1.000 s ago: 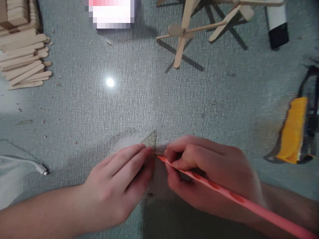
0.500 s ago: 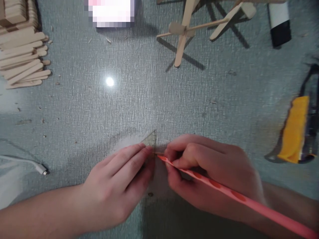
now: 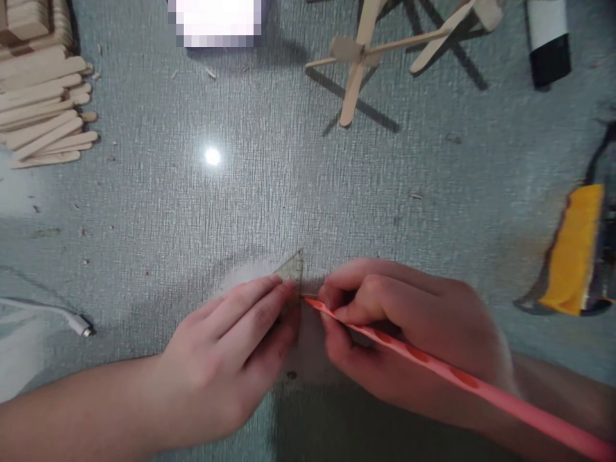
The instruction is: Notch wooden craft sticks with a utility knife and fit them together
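Observation:
My left hand (image 3: pixel 226 346) presses its closed fingers on a small see-through set square (image 3: pixel 292 264), whose pointed corner shows beyond the fingertips. Most of the set square is hidden under that hand. My right hand (image 3: pixel 409 333) grips a pink pencil (image 3: pixel 414 353) with orange-red oval spots. The pencil's tip meets the straight edge of the set square, close to my left fingertips. A thin pale strip, perhaps a wooden stick, shows just above the tip between both hands; most of it is hidden.
Wooden craft sticks (image 3: pixel 48 122) lie piled at the upper left. A stick construction (image 3: pixel 353 90) stands at the top right, near a black-and-white object (image 3: pixel 548 48). A yellow-and-black tool (image 3: pixel 572 250) is at the right, a white cable (image 3: pixel 62 314) at the left. A blurred-out bright object (image 3: pixel 219 22) is at the top.
Both hands keep nearly the same place and grip. The pencil tip has shifted very slightly right. The surrounding objects appear a little displaced, as the camera view has moved slightly.

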`<state>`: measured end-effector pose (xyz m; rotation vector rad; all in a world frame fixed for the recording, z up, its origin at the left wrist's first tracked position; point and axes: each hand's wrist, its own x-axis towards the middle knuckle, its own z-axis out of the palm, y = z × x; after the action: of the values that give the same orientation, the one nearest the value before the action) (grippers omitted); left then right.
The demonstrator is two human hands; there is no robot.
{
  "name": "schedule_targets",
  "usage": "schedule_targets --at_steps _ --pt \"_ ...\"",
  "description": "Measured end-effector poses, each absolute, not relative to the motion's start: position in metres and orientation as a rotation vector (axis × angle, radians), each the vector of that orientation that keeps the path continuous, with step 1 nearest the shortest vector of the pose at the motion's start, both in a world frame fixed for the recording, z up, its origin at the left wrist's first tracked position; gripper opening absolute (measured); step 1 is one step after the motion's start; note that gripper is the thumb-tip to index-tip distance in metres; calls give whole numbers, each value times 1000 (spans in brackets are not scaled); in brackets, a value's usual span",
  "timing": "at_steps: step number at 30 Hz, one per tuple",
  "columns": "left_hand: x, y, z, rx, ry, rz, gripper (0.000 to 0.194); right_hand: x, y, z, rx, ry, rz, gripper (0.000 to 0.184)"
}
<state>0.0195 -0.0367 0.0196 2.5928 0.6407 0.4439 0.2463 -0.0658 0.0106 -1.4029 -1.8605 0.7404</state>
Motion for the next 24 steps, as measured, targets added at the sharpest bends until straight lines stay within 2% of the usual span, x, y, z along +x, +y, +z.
schedule_targets --at_steps 24 --pt "20 -39 17 2557 654 470 23 246 -65 11 -1413 -1865 762 28"
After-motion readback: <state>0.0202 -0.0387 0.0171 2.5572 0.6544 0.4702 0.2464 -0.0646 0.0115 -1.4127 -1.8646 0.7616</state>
